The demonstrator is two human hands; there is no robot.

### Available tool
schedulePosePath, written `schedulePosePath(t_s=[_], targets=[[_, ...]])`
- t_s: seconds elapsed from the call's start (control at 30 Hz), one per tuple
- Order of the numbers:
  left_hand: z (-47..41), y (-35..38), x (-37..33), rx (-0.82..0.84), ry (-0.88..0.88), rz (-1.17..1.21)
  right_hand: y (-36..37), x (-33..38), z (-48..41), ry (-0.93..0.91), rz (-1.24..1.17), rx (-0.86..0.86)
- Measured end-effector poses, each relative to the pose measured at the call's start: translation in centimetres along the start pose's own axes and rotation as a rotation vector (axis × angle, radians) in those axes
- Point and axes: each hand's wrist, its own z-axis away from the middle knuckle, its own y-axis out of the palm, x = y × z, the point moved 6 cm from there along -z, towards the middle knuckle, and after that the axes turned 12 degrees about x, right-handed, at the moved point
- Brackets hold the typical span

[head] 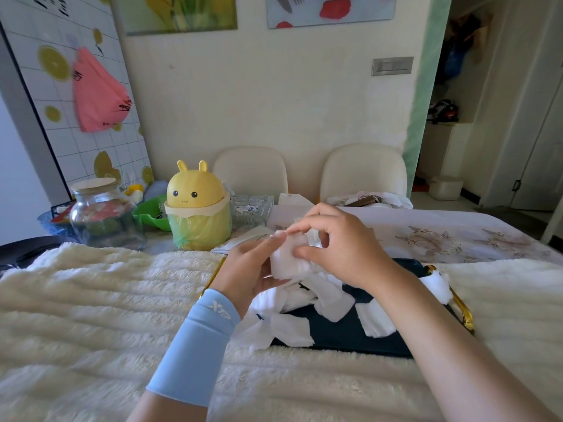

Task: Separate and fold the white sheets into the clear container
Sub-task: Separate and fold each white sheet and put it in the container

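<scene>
Above the dark tray (359,336), both hands hold one small white sheet (285,258). My left hand (249,269), with a light blue sleeve on its forearm, grips the sheet's left side, fingers curled round it. From the right, my right hand (338,242) pinches the sheet's top between thumb and fingertips. Several loose white sheets (329,300) lie in a heap on the tray, some hanging over its left edge. A clear glass dish (253,208) stands behind the hands; what it holds is not plain.
A fluffy cream blanket (100,300) covers the near table. A yellow bunny-shaped bin (198,208), a glass jar with a wooden lid (103,211) and a green bowl (152,213) stand at the back left. Two cream chairs (362,172) stand behind the table.
</scene>
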Motion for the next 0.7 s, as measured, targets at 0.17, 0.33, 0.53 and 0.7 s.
schedulePosePath(t_s=[0.17,0.33,0.53,0.7], targets=[[0.1,-0.3,0.2,-0.034,-0.042,0.008,0.1,0.5,-0.2,-0.004,0.045,-0.002],[0.1,-0.8,0.4,-0.073,-0.086,0.089,0.3,1.2,-0.1,-0.066,0.119,-0.053],[0.3,-0.7,0.2,-0.077,-0.081,0.128,-0.1,1.3,-0.1,-0.075,0.108,-0.061],[0.6,-0.5,-0.1,-0.029,-0.053,0.018,0.2,0.9,-0.3,-0.009,0.061,0.01]])
